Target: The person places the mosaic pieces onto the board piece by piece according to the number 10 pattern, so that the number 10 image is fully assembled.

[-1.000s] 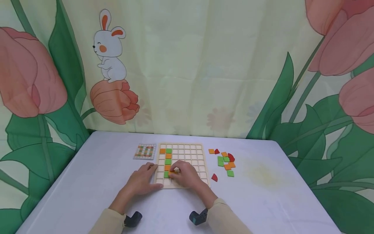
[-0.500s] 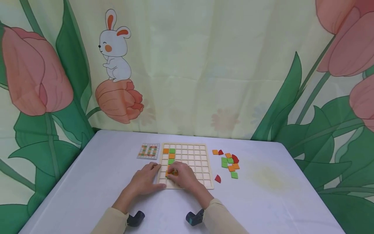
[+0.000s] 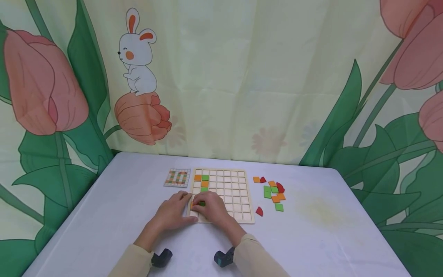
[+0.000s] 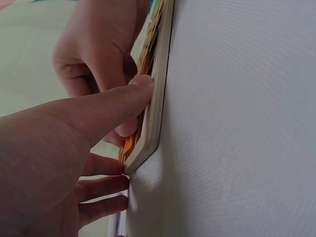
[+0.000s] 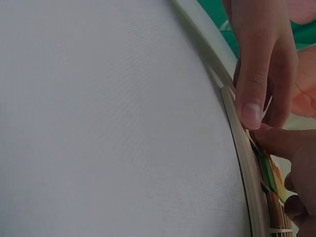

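In the head view, a wooden grid board [image 3: 238,196] holds orange and green square tiles in its left columns. My right hand [image 3: 212,207] reaches over the lower left and pinches an orange tile [image 3: 192,206] at the leftmost column; the fingertips partly cover it. Beneath those fingers a green tile [image 3: 202,203] peeks out. My left hand [image 3: 171,213] rests against the board's near left corner, thumb on the front edge and straight fingers along the left side. The left wrist view shows the orange tile [image 4: 129,146] under the right fingertips.
A small pattern card [image 3: 177,177] lies left of the board. Right of it are scattered loose orange and green squares and red quarter-round pieces, among them a red piece [image 3: 259,211] and a green square [image 3: 279,207]. A printed curtain [image 3: 221,96] hangs behind the table.
My right hand has carried the orange tile leftward across the board, from beside the second column to the leftmost column. The left hand has stayed at the corner. The head view has shifted slightly.
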Demonstrator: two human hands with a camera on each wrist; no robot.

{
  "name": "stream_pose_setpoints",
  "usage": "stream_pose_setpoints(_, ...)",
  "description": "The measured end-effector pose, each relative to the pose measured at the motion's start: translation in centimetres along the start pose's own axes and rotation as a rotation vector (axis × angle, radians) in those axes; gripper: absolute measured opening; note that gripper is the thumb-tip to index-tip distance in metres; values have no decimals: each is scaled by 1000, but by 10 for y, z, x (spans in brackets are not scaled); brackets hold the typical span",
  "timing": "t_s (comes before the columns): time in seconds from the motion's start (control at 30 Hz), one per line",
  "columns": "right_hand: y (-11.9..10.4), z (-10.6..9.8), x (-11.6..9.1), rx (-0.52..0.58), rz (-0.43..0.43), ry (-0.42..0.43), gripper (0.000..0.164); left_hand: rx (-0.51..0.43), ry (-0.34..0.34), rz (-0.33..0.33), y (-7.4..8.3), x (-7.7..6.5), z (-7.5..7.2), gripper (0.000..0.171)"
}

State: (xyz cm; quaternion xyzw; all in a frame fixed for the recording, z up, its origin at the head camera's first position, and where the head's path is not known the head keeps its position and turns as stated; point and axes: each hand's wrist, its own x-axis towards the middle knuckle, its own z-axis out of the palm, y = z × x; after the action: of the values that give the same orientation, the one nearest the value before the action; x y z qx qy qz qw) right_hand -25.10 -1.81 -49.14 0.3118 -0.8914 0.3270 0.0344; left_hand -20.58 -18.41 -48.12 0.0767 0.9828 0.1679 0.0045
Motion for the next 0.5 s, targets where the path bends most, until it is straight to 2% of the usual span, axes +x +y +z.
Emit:
stream_pose_setpoints(0.33, -1, -3, -4, -71, -5, -5, 9, 0, -3, -10, 4, -1, -2, 83)
stream_pose_setpoints(0.5, 1, -3, -5, -55, 3, -40, 16, 6, -2, -8, 4, -2, -3, 82)
